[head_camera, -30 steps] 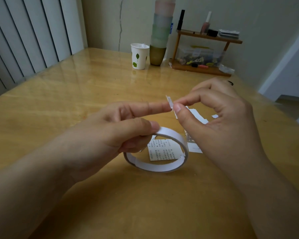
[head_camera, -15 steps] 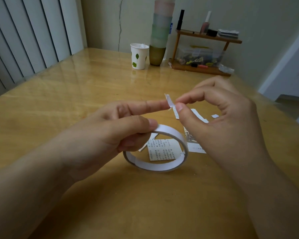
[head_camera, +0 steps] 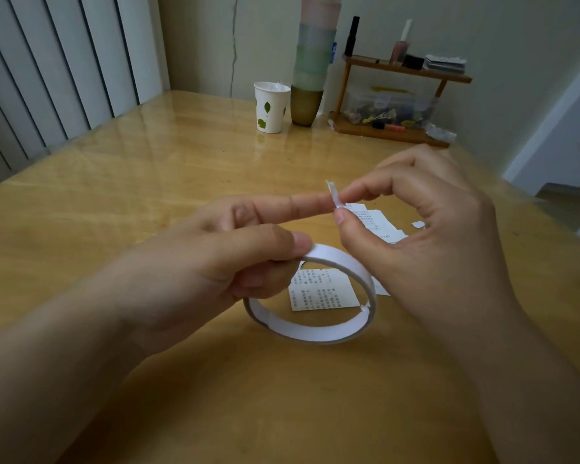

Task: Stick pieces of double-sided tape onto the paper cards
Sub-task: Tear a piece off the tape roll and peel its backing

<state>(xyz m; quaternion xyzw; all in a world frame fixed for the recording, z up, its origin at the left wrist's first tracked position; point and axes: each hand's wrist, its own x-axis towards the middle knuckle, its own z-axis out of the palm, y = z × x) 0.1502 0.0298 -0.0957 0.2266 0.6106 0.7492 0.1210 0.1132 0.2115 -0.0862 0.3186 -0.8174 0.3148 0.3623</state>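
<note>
Tape roll [head_camera: 310, 298] sits clamped between your left hand [head_camera: 195, 272] thumb and curled fingers, raised over a printed paper card [head_camera: 322, 291] on the wooden table [head_camera: 114, 195]. Your right hand [head_camera: 426, 236] pinches a small tape piece [head_camera: 333, 194] between thumb and forefinger, against your left forefinger tip. More cards [head_camera: 372, 221] lie beyond it.

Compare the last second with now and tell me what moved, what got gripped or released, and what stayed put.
Hardly anything moved. The right hand and the left forefinger drifted slightly up with the small piece of tape pinched between them. Nothing was newly gripped or let go. The left hand keeps the tape roll above the table, and the paper cards lie where they were.
</note>
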